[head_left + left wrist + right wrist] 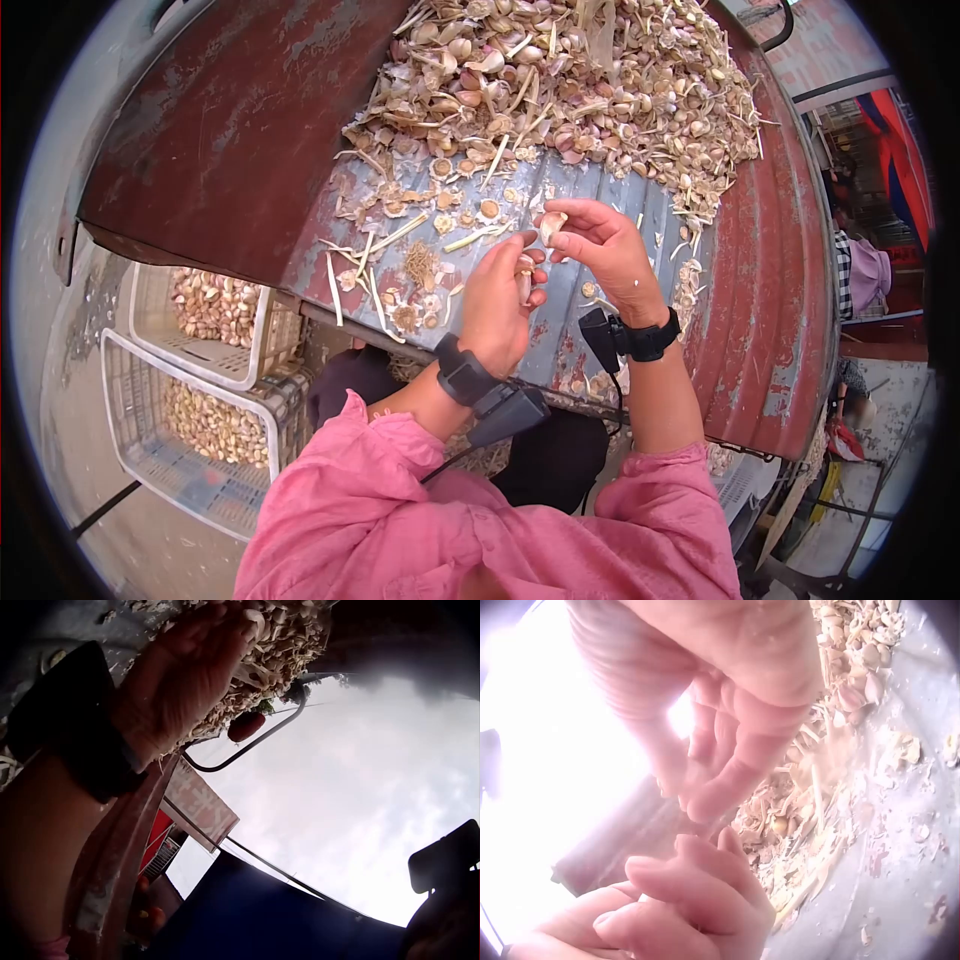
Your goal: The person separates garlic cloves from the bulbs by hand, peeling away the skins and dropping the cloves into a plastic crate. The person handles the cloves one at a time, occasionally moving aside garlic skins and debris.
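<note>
In the head view, my right hand (612, 262) pinches a pale garlic clove (552, 225) between thumb and fingers. Just left of it, my left hand (500, 305) has its fingers curled round another garlic piece (524, 280). The two hands are close together over the metal surface (590, 190). In the left wrist view, the left hand (176, 686) reaches toward the garlic heap, its fingertips partly cut off by the frame edge. The right wrist view has the right hand (735, 690) above the left hand (697, 907); the held pieces are hard to make out there.
A large heap of garlic cloves (640, 100) covers the far part of the surface. Cut stems (400, 232) and root discs (489, 208) lie scattered nearer. Two plastic crates (262, 335) with cloves stand low at the left. A bent metal bar (262, 739) rises beyond the heap.
</note>
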Motion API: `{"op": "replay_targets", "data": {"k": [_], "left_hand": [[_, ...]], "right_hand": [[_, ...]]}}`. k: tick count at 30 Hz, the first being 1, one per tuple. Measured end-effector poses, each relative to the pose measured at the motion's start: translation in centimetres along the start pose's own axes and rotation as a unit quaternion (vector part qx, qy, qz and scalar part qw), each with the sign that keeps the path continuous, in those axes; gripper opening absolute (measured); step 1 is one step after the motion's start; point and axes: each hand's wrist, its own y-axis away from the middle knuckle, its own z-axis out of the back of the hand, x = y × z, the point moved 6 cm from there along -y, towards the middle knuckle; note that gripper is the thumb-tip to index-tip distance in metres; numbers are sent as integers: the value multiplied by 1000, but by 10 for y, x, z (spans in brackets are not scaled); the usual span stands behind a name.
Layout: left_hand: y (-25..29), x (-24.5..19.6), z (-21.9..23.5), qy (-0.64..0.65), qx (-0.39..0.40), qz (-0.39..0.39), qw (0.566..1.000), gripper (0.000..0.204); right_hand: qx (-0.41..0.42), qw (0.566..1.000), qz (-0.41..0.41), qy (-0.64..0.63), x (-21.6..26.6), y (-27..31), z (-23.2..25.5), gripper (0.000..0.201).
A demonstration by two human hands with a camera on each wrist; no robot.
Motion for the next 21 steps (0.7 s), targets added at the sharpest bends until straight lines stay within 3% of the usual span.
{"op": "replay_targets", "data": {"k": [3,5,6,9,12,14,15,17,18,20,21], "left_hand": [[-1,2,-3,-22,19,2,1000,27],[4,2,-9,5,33,28,999,27],[3,3,-14,34,51,50,997,28],[-5,13,-6,87,41,80,992,25],[-4,19,1,70,10,109,992,17],[-5,22,-1,95,9,124,988,12],[-8,22,0,96,9,121,988,12],[-12,22,2,80,25,102,991,12],[-13,21,2,79,25,102,991,12],[-15,18,4,59,15,82,995,16],[-13,18,4,60,13,83,995,16]], "right_hand": [[-25,999,23,36,7,14,-2,31],[-46,989,70,124,13,21,-6,27],[-34,965,101,242,29,27,-19,23],[-34,956,70,282,29,25,-15,23],[-199,944,45,258,7,-26,65,25],[-270,882,94,374,-2,-67,104,25],[-268,883,96,374,-14,-87,115,25],[-198,779,156,574,-27,-109,114,24],[-199,780,157,573,-27,-108,113,24],[-133,836,111,521,-38,-104,108,22],[-131,836,109,521,-37,-94,104,22]]}}
